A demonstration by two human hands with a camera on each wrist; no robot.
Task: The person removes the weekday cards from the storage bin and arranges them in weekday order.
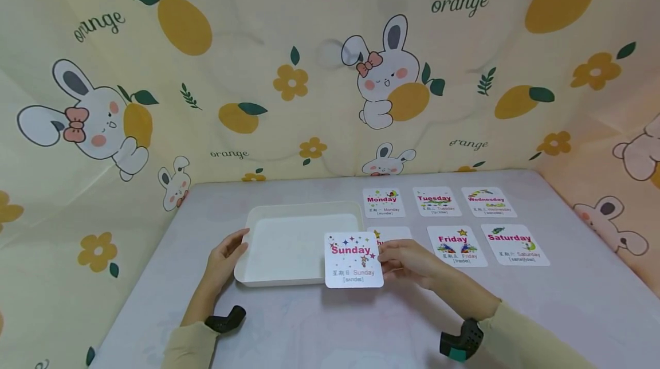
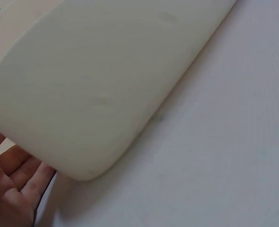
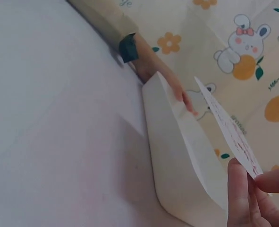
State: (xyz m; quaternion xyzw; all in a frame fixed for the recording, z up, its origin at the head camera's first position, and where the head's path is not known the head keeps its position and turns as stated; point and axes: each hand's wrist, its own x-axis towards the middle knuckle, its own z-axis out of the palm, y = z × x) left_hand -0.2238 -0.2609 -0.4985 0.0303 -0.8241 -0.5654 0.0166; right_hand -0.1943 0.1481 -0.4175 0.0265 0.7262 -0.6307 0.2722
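Note:
My right hand (image 1: 412, 263) pinches a square white "Sunday" card (image 1: 354, 274) by its right edge, with thumb and fingers on opposite faces in the right wrist view. The card is raised, tilted, and overlaps the front right corner of a white tray (image 1: 289, 281). At the tray's left end, my left hand (image 1: 224, 257) grips the rim. In the left wrist view, the fingers (image 2: 33, 182) of that hand lie against the outside of the tray wall. Partly hidden behind the Sunday card and my right hand is another card (image 1: 394, 234), its word mostly covered.
Right of the tray, cards lie in two rows: Monday (image 1: 384, 208), Tuesday (image 1: 437, 208) and Wednesday (image 1: 488, 208) behind, Friday (image 1: 456, 254) and Saturday (image 1: 517, 251) in front. A cloth (image 1: 319, 31) printed with rabbits and oranges hangs behind the table (image 1: 289, 329).

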